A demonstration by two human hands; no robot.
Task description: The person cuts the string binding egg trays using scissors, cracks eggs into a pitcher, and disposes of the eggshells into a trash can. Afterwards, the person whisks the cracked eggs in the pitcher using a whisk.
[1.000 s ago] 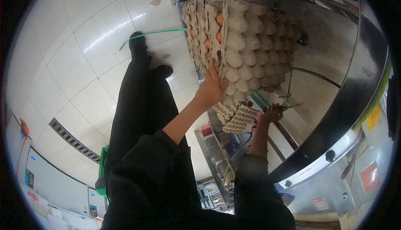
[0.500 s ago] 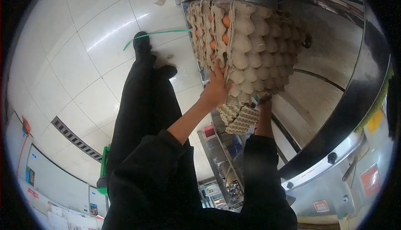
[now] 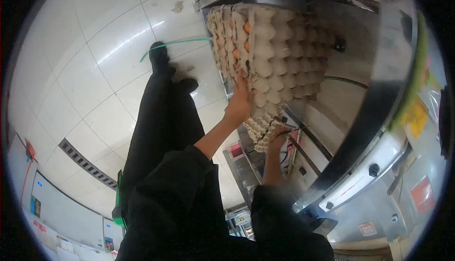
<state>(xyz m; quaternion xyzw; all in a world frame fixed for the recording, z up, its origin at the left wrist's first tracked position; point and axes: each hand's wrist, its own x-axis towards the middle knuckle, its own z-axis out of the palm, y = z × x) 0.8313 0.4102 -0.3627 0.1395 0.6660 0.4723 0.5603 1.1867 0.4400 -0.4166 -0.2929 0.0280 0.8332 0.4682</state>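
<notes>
A tall stack of grey pulp egg trays [image 3: 279,57] stands inside the metal-framed unit, with brown eggs [image 3: 247,28] showing between its layers. My left hand [image 3: 240,103] grips the near edge of the stack, fingers along the tray rims and thumb on the bumpy face. Just below the stack, my right hand [image 3: 277,137] is closed round a thin dark pointed tool [image 3: 299,129]; its exact kind is unclear. Behind that hand lie smaller pulp trays [image 3: 258,133], partly hidden. A green strap [image 3: 182,42] sticks out from the stack over the floor.
A dark curved metal edge [image 3: 360,128] borders the unit on the right. White floor tiles [image 3: 109,71] spread to the left, with scraps and a drain grate [image 3: 87,163]. A green crate [image 3: 118,204] is beside my legs. Shelving [image 3: 246,171] holds assorted items below the trays.
My right hand has come down and left from beside the stack's lower end, and the tool in it now shows. My left hand keeps its hold. The view has shifted slightly.
</notes>
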